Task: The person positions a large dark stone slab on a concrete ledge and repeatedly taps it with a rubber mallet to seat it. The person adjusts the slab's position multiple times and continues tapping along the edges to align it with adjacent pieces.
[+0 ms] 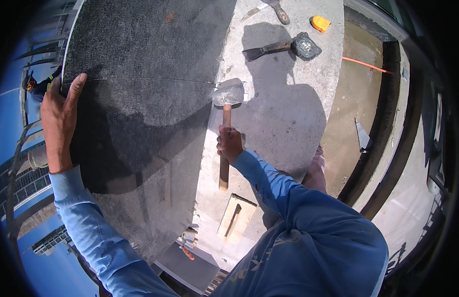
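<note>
My right hand (230, 143) is closed round the wooden handle of a mallet (228, 93). The mallet's pale, block-shaped head is by the right edge of a dark grey slab (145, 106), close to a thin joint line that crosses the dark surface. Whether the head touches the slab, I cannot tell. At the slab's far left edge, my left hand (61, 114) grips the rim near the other end of that joint, thumb on the near side and fingers partly hidden over the edge.
On the pale concrete ledge (269, 119) lie a scraper (270, 49), a black tape measure (305, 46), a yellow tape measure (320, 24), a trowel (276, 11) and a wooden float (236, 216). An orange hose (366, 65) crosses a lower strip to the right. Another person (39, 86) is beyond the left edge.
</note>
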{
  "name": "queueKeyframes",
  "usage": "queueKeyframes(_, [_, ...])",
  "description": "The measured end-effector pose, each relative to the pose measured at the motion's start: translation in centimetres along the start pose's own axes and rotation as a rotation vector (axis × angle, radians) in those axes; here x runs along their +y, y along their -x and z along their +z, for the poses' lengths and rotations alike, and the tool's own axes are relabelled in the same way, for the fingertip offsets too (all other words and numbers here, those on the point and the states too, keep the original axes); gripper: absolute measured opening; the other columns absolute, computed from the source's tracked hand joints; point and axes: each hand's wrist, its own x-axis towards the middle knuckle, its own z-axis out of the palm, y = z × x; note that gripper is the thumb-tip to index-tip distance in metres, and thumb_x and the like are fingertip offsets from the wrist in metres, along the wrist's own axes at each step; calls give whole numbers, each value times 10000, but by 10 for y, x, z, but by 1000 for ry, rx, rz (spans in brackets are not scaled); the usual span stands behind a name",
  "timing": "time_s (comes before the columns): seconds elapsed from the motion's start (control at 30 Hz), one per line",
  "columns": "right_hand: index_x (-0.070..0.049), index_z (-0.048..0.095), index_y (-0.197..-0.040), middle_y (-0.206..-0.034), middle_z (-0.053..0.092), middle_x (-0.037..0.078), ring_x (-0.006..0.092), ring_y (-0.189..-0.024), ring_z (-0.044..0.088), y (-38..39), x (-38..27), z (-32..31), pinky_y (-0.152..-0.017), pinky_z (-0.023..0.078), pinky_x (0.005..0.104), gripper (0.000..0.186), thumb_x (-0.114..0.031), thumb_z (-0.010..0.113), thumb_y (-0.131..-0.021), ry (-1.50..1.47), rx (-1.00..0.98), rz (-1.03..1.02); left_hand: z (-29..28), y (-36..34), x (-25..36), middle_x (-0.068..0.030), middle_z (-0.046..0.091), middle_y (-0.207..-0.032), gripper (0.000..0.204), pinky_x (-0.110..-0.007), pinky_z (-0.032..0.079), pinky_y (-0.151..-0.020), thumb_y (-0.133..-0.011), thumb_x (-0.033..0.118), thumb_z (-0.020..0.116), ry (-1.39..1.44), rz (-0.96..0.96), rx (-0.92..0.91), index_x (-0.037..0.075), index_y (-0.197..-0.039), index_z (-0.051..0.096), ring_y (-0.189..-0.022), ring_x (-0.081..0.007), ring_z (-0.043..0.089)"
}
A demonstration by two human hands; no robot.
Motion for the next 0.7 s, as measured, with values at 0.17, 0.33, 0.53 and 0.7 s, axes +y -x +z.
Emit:
queueKeyframes(0.17, [-136, 465, -982, -636, 426, -13, 134, -452, 415, 14, 5, 75, -437, 402, 341, 191, -304, 521, -1055, -571, 409, -164, 3, -3, 1, -84, 525, -579, 736, -344, 450, -582, -871, 646, 693, 8, -47, -9, -75, -1020, 669, -550, -182, 512])
queueKeyframes(0.33, [-113, 451, -991, -634, 417, 0, 143, -457, 426, 12, 13, 31, -445, 412, 350, 272, -364, 544, -1041, -41, -54, 15, 8, 1, -13, -79, 519, -586, 776, -339, 454, -586, -879, 649, 681, -23, -25, 17, -99, -1087, 670, -554, -170, 494])
queueKeyframes(0.53, [-136, 465, -936, -587, 387, -27, 123, -430, 410, 8, 41, 65, -405, 373, 312, 262, -363, 550, -1035, -284, 181, -157, 8, -2, -1, -134, 576, -634, 839, -371, 486, -622, -878, 661, 669, 23, -17, -2, -123, -1175, 647, -608, -238, 584])
queueKeyframes(0.7, [-122, 448, -876, -572, 388, -26, 123, -404, 403, 23, 28, 23, -378, 359, 312, 291, -344, 539, -1041, -193, 61, -87, 10, -2, -7, -146, 587, -622, 768, -390, 492, -612, -881, 660, 664, -46, -4, 29, -90, -1046, 683, -602, -252, 611])
